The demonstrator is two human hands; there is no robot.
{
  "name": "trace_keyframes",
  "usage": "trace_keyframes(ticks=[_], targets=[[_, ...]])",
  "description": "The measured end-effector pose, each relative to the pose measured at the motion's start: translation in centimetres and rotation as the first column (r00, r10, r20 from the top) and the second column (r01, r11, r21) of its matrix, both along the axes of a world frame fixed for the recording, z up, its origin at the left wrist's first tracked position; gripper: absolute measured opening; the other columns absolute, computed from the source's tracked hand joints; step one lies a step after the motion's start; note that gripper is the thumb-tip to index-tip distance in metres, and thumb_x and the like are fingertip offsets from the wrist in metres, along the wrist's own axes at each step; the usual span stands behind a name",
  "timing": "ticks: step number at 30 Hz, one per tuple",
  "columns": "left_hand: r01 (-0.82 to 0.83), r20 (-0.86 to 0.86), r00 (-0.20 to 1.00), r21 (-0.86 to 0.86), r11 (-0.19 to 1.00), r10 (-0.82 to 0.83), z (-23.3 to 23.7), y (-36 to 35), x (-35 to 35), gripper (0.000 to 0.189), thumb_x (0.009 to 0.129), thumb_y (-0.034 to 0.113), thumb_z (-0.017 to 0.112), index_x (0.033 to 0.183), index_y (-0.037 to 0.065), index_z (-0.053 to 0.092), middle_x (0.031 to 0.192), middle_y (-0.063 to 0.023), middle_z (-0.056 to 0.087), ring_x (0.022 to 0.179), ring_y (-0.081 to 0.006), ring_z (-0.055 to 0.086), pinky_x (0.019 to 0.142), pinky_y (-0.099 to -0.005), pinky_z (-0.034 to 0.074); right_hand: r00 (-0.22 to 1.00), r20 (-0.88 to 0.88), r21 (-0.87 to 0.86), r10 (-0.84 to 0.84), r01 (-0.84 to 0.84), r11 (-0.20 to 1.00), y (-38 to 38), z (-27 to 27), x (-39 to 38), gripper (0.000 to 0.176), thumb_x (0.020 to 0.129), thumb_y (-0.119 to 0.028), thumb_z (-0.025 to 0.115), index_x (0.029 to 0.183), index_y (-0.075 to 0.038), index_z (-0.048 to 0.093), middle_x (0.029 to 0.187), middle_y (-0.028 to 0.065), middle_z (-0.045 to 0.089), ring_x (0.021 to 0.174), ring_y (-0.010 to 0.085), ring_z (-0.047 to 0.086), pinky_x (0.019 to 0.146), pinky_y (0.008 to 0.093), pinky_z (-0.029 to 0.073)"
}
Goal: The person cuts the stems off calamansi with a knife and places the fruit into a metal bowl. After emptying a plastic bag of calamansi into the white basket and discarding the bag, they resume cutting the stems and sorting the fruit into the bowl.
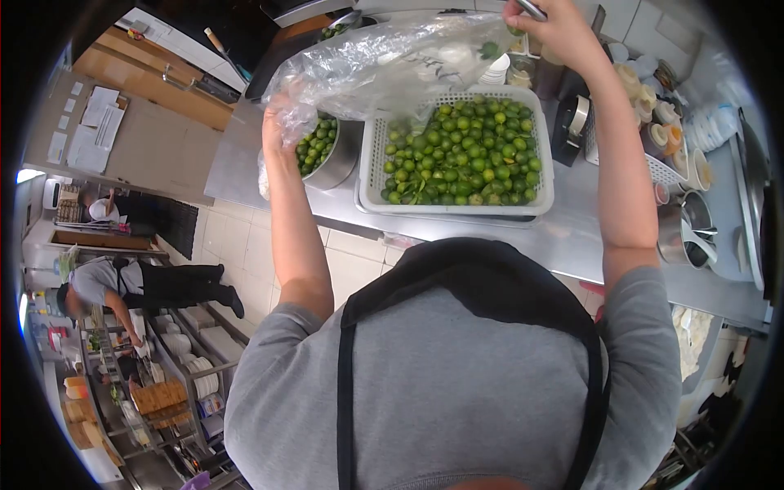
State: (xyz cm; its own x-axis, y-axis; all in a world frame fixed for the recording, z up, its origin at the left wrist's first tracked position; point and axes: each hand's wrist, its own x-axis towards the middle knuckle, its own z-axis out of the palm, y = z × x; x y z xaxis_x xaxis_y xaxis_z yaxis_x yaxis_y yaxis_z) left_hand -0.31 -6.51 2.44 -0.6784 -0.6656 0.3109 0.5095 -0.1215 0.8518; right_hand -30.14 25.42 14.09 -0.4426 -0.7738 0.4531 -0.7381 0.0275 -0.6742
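Note:
My left hand (282,122) grips one end of a clear plastic bag (367,69), its fingers partly hidden by the crinkled film. The bag stretches above the back edge of a white basket (365,175) full of small green limes (465,151). At the top right, my right hand (555,28) is closed around a metal-coloured handle (532,10), close to the bag's other end. A few limes show at the bag's right end. Beside the basket, under my left forearm, a steel pot (336,163) also holds limes.
A steel counter (572,237) carries everything. On the right stand a white basket of bottles (653,167), a black dispenser (572,126) and steel containers with utensils (690,237). Two other people are at the far left, one beside shelves of plates (200,376).

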Motion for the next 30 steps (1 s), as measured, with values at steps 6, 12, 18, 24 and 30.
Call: trace_keyframes(ticks=[6, 12, 18, 24, 30], targets=[[0.010, -0.025, 1.000, -0.015, 1.000, -0.010, 0.8, -0.8, 0.0, 0.025, 0.079, 0.007, 0.057, 0.102, -0.004, 0.059, 0.102, -0.0172, 0.061, 0.088, -0.0262, 0.062, 0.077, -0.0348, 0.051, 0.995, -0.095, 0.092, 0.013, -0.004, 0.996, -0.5, -5.2, -1.4, 0.011, 0.076, -0.011, 0.065, 0.083, -0.003, 0.060, 0.072, 0.0005, 0.059, 0.070, 0.0094, 0.053, 0.067, 0.0246, 0.042], [-0.099, 0.274, 0.948, -0.232, 0.968, 0.162, 0.2, -0.1, -2.0, 0.024, 0.082, 0.013, 0.058, 0.100, -0.002, 0.061, 0.097, -0.0113, 0.063, 0.083, -0.0225, 0.062, 0.074, -0.0336, 0.052, 0.997, 0.000, 0.243, 0.080, -0.078, 0.967, -1.5, -8.5, 0.7, 0.010, 0.073, -0.009, 0.066, 0.077, -0.001, 0.060, 0.069, 0.0042, 0.060, 0.067, 0.0127, 0.055, 0.065, 0.0271, 0.043], [-0.096, 0.211, 0.975, 0.123, 0.988, 0.068, 0.0, -0.1, -1.8, 0.028, 0.075, 0.000, 0.051, 0.102, -0.005, 0.058, 0.105, -0.0178, 0.060, 0.093, -0.0259, 0.060, 0.080, -0.0345, 0.049, 0.993, 0.062, 0.306, 0.100, -0.114, 0.945, -1.9, -14.6, -1.5, 0.016, 0.074, -0.016, 0.067, 0.081, -0.005, 0.058, 0.071, 0.0071, 0.061, 0.068, 0.0171, 0.056, 0.066, 0.0307, 0.043], [0.212, 0.001, 0.976, 0.170, 0.962, -0.216, -0.7, 1.4, 0.6, 0.034, 0.086, 0.024, 0.048, 0.101, -0.004, 0.058, 0.103, -0.0175, 0.060, 0.098, -0.0261, 0.057, 0.085, -0.0388, 0.046, 0.960, 0.265, 0.268, 0.092, -0.165, 0.949, -1.2, -18.4, -1.2, 0.017, 0.074, -0.010, 0.064, 0.090, -0.006, 0.059, 0.076, 0.0051, 0.063, 0.072, 0.0174, 0.059, 0.068, 0.0308, 0.044], [0.072, 0.586, 0.808, -0.195, 0.978, 0.057, -0.5, -0.7, -1.3, 0.056, 0.090, 0.053, 0.037, 0.106, 0.003, 0.057, 0.105, -0.0103, 0.058, 0.097, -0.0215, 0.055, 0.079, -0.0333, 0.044, 0.993, 0.090, 0.282, -0.082, 0.054, 0.958, -1.0, -20.3, -0.8, 0.025, 0.072, -0.008, 0.064, 0.097, -0.007, 0.059, 0.082, 0.0100, 0.063, 0.073, 0.0186, 0.059, 0.069, 0.0306, 0.045]])
